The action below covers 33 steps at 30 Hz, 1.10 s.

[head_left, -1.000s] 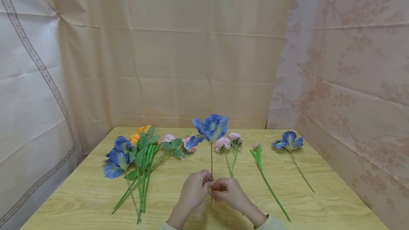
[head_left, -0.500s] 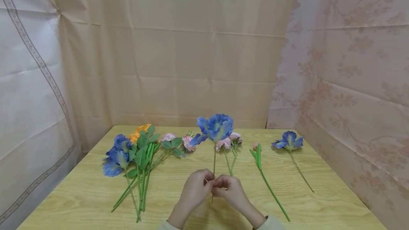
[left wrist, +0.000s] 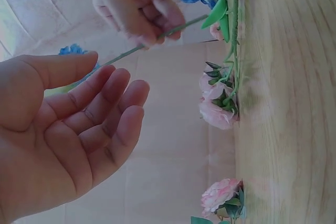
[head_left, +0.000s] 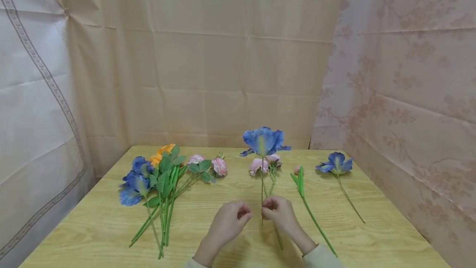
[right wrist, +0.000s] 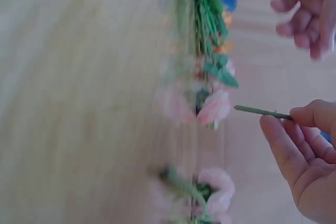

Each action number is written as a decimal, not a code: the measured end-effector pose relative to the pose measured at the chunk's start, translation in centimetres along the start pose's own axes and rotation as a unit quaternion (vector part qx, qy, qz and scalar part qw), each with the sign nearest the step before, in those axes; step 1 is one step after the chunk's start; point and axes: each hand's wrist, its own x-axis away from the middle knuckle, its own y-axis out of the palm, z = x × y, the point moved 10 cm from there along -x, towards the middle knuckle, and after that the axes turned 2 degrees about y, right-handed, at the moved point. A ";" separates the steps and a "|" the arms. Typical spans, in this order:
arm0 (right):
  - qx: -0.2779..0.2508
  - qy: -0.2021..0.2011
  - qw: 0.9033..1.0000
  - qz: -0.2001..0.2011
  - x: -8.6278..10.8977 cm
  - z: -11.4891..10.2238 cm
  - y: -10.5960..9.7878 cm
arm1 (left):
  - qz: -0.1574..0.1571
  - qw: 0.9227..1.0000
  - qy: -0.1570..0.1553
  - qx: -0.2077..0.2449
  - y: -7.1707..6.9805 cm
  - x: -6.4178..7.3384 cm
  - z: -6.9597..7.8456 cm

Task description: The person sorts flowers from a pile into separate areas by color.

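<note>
A blue iris on a thin stem stands upright above the middle of the table. My right hand pinches its stem low down, between thumb and fingertips. In the right wrist view the cut end of the stem pokes out past the pinching fingers. To the left, apart from the stem, my left hand holds nothing. Seen from the left wrist, the left hand has its palm turned up and its fingers loosely bent.
A pile with blue irises, an orange flower and green stems lies at left. Pink flowers lie behind, and another pink pair behind the held iris. At right are a tulip and a blue iris.
The held iris has moved right and turned, its stem now nearly vertical. My left hand has let go of the stem, and the two hands have drawn apart.
</note>
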 end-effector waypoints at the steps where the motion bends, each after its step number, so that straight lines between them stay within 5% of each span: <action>1: 0.014 -0.003 1.000 0.007 -0.1 0.1 -0.4 | -0.003 1.000 0.001 0.001 0.1 0.0 0.0; 10: 0.074 0.033 0.993 0.085 -0.9 2.0 -4.8 | -0.023 1.000 -0.003 0.007 0.8 0.0 -0.3; 18: 0.178 0.067 0.978 0.086 -0.8 3.7 -7.7 | -0.042 0.999 -0.012 0.012 1.2 0.3 -0.6; 26: 0.203 0.093 0.971 0.088 -0.2 4.8 -9.7 | -0.056 0.998 -0.015 0.015 1.5 0.4 -0.6; 33: 0.172 0.133 0.973 0.081 0.1 6.4 -10.4 | -0.058 0.998 -0.010 0.010 1.5 0.5 -0.6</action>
